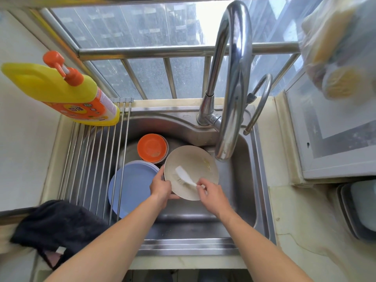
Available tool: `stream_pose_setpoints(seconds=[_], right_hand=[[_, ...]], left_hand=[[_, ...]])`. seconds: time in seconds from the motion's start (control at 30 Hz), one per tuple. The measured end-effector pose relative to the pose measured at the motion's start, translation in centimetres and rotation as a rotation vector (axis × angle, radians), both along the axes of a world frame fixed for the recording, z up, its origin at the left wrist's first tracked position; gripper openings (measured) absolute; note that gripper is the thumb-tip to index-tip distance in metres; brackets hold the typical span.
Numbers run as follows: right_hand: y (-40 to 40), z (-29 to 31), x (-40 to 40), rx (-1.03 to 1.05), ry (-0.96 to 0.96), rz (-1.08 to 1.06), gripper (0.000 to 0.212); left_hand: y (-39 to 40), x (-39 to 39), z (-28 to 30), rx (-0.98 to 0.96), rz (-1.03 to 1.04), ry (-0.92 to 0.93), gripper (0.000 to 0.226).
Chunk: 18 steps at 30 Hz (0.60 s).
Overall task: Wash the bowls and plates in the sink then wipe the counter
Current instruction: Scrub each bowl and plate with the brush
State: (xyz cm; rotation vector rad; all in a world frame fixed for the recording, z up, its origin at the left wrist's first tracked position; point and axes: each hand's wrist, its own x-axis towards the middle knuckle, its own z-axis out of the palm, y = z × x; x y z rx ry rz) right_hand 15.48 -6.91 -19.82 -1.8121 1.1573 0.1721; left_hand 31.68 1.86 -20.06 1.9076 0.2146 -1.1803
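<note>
While the left hand (pixel 160 187) grips the beige plate (pixel 195 165), the right hand (pixel 211 195) pinches a white brush (pixel 184 176).

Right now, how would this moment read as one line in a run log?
stage: scrubbing | left hand: holds beige plate by rim | right hand: holds white brush on plate | waiting: orange bowls, blue plates

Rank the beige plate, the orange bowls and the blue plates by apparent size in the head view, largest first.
1. Blue plates, though the drying rack hides part of them.
2. Beige plate, held nearer the camera, so its lead over the bowls is unsure.
3. Orange bowls.
</note>
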Motion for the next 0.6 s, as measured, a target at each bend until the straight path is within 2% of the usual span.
stream_pose_setpoints(seconds=[0.07,0.13,0.23,0.3,0.43,0.47,0.5,0.6], right_hand=[[0.4,-0.4,-0.7,-0.1,0.118,-0.242,0.014],[0.9,-0.4,-0.9,-0.146,0.158,-0.308,0.015],[1.6,-0.2,-0.5,-0.007,-0.004,-0.02,0.008],[1.7,-0.4,-0.7,0.018,-0.015,0.084,0.008],[0.8,-0.8,-1.5,-0.17,0.2,-0.29,0.013],[0.8,-0.8,-1.7,-0.185,0.208,-0.299,0.013],[0.8,-1.0,-1.7,-0.17,0.183,-0.236,0.013],[1.2,-0.6,-1.7,-0.06,0.051,0.14,0.009]], left_hand=[[0.1,0.0,-0.1,-0.003,0.012,-0.005,0.067],[0.1,0.0,-0.1,-0.006,0.001,-0.022,0.067],[0.3,-0.2,-0.1,-0.021,0.006,-0.025,0.068],[0.5,-0.4,0.0,-0.046,0.028,-0.006,0.066],[0.6,-0.5,0.1,-0.062,0.054,-0.02,0.067],[0.5,-0.5,0.1,-0.061,0.052,-0.031,0.066],[0.4,-0.5,0.2,-0.053,0.055,-0.045,0.066],[0.5,-0.6,0.0,-0.02,0.092,-0.071,0.068]])
